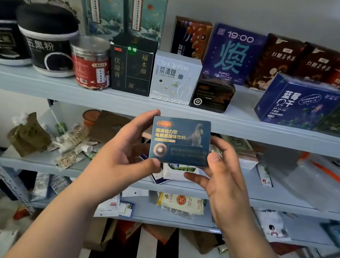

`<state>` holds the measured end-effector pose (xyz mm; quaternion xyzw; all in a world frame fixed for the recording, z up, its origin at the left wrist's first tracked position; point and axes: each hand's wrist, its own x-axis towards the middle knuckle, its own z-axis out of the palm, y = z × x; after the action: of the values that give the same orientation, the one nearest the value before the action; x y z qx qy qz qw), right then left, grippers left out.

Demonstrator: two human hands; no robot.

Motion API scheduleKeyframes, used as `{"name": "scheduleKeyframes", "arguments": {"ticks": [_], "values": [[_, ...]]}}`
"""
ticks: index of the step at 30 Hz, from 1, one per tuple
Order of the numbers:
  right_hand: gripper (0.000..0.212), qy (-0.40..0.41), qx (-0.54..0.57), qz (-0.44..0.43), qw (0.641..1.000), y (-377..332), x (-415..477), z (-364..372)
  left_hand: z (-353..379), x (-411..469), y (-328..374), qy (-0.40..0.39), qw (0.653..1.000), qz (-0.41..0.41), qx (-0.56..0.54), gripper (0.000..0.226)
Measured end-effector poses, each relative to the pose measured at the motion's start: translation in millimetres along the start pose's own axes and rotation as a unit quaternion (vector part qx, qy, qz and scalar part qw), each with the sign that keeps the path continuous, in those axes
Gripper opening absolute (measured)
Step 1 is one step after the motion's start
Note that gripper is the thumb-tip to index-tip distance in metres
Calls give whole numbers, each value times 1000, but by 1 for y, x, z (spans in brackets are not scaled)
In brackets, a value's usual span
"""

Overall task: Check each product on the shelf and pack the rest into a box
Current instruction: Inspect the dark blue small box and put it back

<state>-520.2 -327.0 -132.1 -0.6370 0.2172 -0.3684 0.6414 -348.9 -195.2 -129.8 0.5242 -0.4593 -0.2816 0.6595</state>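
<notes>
Both hands are on one small dark-blue box [180, 140], held in the air just in front of the top shelf [58, 90], printed face toward us. The left hand [125, 150] grips its left side, thumb at the lower corner and fingers curled over the top. The right hand [223, 178] pinches the right side, thumb pressed on the front.

Right behind it on that shelf stands a small black box [213, 94], touching a white box [175, 79], which sits against a dark-green box [131, 66]. Next along is a clear jar [90, 63] with a red label, its contents too blurred to name, then two black-lidded tubs [46, 40]. Off right lies a tilted blue box [297, 103]. On the middle shelf [286, 207] lie loose sachets [72, 141], heaped unboxed.
</notes>
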Motion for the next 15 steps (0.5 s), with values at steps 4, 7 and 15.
{"name": "scheduleKeyframes", "arguments": {"ticks": [4,7,15], "values": [[55,-14,-15,-50,999,1,2,5,1,2,-4,40,999,16,-4,86],[68,-26,-55,-83,995,5,3,9,2,2,-5,89,996,20,7,82],[65,-51,-141,-141,979,11,11,14,-5,1,-7,96,993,63,-16,65]]}}
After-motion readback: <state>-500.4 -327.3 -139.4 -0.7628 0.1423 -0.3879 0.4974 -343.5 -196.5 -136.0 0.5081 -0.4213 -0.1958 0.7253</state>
